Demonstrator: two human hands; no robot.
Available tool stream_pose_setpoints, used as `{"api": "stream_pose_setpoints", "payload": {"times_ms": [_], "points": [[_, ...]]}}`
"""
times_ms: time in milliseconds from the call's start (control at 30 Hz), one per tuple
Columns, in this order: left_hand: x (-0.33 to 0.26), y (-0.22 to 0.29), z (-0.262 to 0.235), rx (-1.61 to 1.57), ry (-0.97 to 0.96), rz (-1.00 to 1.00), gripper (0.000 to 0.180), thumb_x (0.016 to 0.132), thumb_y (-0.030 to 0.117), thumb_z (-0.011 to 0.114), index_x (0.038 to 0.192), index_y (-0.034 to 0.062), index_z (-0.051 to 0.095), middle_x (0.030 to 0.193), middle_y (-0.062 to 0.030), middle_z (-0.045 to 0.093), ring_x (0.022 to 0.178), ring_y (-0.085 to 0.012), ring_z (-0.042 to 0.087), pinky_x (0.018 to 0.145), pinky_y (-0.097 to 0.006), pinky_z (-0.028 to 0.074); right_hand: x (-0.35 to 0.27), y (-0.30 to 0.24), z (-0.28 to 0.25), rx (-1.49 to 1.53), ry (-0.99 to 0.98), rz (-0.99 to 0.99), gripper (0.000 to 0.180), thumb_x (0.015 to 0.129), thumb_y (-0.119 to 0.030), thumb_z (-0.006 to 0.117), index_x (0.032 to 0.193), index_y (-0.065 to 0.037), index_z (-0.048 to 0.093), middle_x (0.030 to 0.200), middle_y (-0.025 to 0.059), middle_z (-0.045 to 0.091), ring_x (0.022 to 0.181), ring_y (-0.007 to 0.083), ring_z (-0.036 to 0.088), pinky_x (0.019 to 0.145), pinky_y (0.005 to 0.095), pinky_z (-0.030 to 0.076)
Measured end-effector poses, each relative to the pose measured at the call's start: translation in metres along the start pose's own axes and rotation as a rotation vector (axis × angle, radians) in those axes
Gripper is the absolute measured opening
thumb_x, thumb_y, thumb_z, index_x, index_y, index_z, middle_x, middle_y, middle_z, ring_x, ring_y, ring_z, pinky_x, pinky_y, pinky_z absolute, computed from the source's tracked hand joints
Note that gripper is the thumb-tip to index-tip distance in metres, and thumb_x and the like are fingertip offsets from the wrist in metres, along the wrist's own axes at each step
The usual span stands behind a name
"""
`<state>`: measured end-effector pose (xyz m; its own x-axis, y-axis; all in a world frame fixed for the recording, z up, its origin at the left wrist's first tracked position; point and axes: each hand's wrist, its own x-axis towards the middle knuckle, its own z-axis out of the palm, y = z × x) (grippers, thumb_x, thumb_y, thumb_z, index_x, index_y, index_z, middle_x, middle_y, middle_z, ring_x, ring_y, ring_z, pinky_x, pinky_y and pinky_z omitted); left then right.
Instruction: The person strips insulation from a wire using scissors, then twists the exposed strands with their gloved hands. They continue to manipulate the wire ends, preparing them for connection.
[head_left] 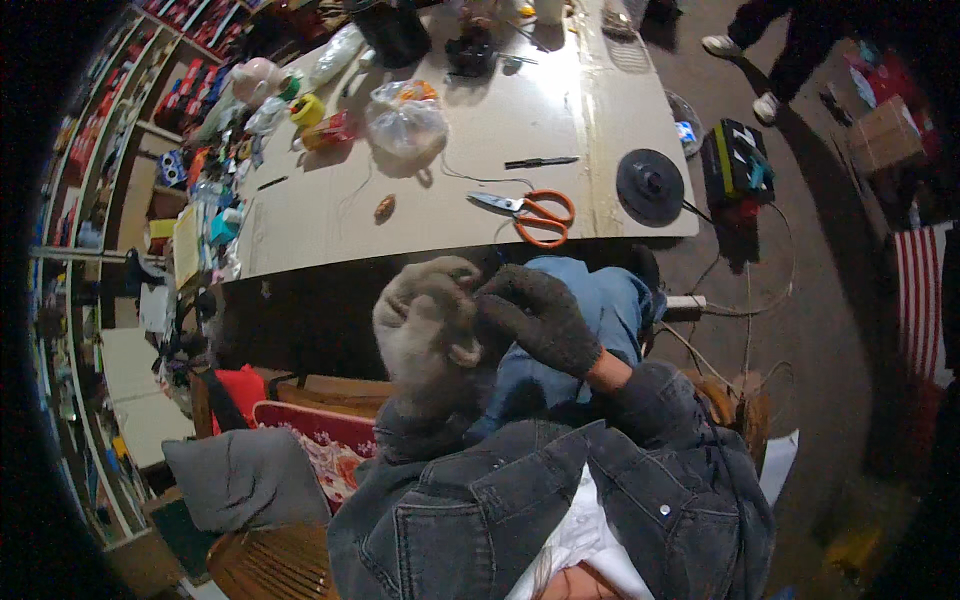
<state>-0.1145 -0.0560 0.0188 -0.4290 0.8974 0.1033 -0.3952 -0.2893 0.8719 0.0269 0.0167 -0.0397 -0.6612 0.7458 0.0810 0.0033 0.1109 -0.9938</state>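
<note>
Both my hands are gloved and raised close together over my lap, just below the table's near edge [450, 250]. My left hand [425, 335] wears a light grey glove, with its fingers curled and its back toward me. My right hand [540, 318] wears a dark grey knit glove, and its fingertips press against the left hand's fingers. Whatever lies between them is hidden. Nearest on the table are orange-handled scissors [535, 212], lying open.
The table also holds a black pen-like tool [540, 161], a black disc [650, 183], a clear plastic bag [405, 122], a yellow tape roll [307, 108] and clutter along its left side. A black toolbox [737, 160], cables and another person's legs [770, 50] are on the floor at right. Shelves line the left.
</note>
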Motion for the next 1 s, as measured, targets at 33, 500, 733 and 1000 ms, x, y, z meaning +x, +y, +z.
{"api": "stream_pose_setpoints", "payload": {"times_ms": [33, 500, 733, 1000], "points": [[-0.001, 0.001, -0.002, 0.039, 0.069, -0.044, 0.032, 0.094, 0.024, 0.062, 0.106, -0.0050, 0.065, 0.096, -0.0125, 0.070, 0.068, -0.0117, 0.066, 0.060, -0.022, 0.053, 0.001, 0.011, 0.002, -0.051, 0.027, 0.004, 0.016, 0.092, -0.014, 0.068, 0.104, -0.003, 0.069, 0.100, 0.0136, 0.069, 0.088, 0.0245, 0.067, 0.077, 0.0330, 0.054], [0.004, 0.018, -0.018, 0.272, 0.114, 0.092, 0.021, 0.089, 0.006, 0.056, 0.103, -0.0051, 0.067, 0.092, -0.0087, 0.070, 0.066, -0.0068, 0.058, 0.062, -0.020, 0.047, 0.115, 0.168, -0.085, -0.771, 0.501, -0.087, 0.038, 0.083, -0.022, 0.070, 0.117, -0.006, 0.066, 0.113, 0.0180, 0.066, 0.103, 0.0343, 0.065, 0.089, 0.0442, 0.053], [0.009, 0.024, -0.009, 0.546, 0.113, 0.069, 0.026, 0.085, -0.004, 0.058, 0.108, -0.0067, 0.069, 0.096, -0.0104, 0.071, 0.084, -0.0124, 0.066, 0.078, -0.022, 0.052, 0.171, 0.222, -0.109, -1.199, 0.280, 0.167, 0.027, 0.088, -0.014, 0.058, 0.115, -0.011, 0.062, 0.115, 0.0161, 0.061, 0.102, 0.0368, 0.064, 0.084, 0.0472, 0.054], [0.023, 0.024, 0.009, 0.760, 0.079, 0.171, 0.024, 0.085, -0.002, 0.059, 0.104, -0.0045, 0.072, 0.092, -0.0079, 0.072, 0.079, -0.0123, 0.064, 0.074, -0.025, 0.051, 0.160, 0.187, -0.112, -1.247, 0.174, 0.428, 0.031, 0.074, -0.015, 0.076, 0.102, -0.007, 0.069, 0.108, 0.0203, 0.068, 0.102, 0.0389, 0.068, 0.086, 0.0454, 0.057]]}}
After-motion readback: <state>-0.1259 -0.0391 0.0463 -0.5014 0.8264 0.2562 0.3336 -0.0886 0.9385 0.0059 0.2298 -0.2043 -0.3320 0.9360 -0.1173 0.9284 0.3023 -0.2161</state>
